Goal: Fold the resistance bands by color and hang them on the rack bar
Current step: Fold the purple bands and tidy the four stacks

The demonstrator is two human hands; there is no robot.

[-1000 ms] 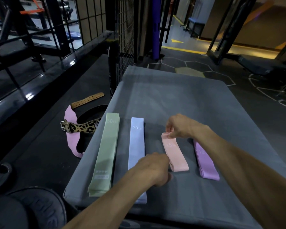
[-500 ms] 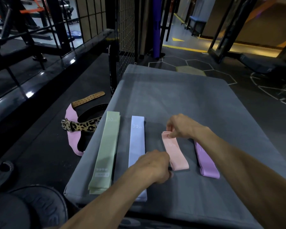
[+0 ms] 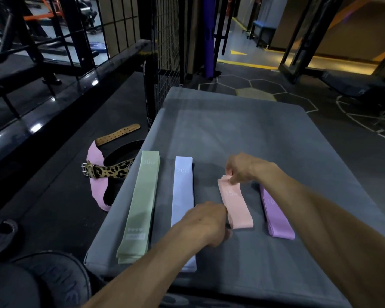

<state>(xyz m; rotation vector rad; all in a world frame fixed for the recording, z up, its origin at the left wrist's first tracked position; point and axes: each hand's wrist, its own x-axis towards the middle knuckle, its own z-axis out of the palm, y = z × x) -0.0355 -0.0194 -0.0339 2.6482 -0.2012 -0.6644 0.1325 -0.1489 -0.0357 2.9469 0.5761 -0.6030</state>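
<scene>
Your right hand [image 3: 242,168] pinches the far end of the pink band stack [image 3: 235,203], fingertips curled over its top layers. Your left hand [image 3: 206,225] is curled at the stack's near left corner; it seems to grip or pin that edge, though the fingers are hidden behind the knuckles, so you cannot be sure.

The pink stack, marked 15, lies on the grey padded bench [image 3: 231,130] between the light blue band stack [image 3: 183,196], marked 20, and the purple band stack [image 3: 276,214], marked 10. The green band stack [image 3: 142,205], marked 30, lies at full length furthest left. Pink and purple look shorter, so they are probably folded already; green and blue are not.

You appear to be squaring up the pink fold. Next, line up the layered ends so they sit flush, then either move to the blue stack or lift the pink one. No rack bar meant for hanging is plainly identifiable here.
</scene>
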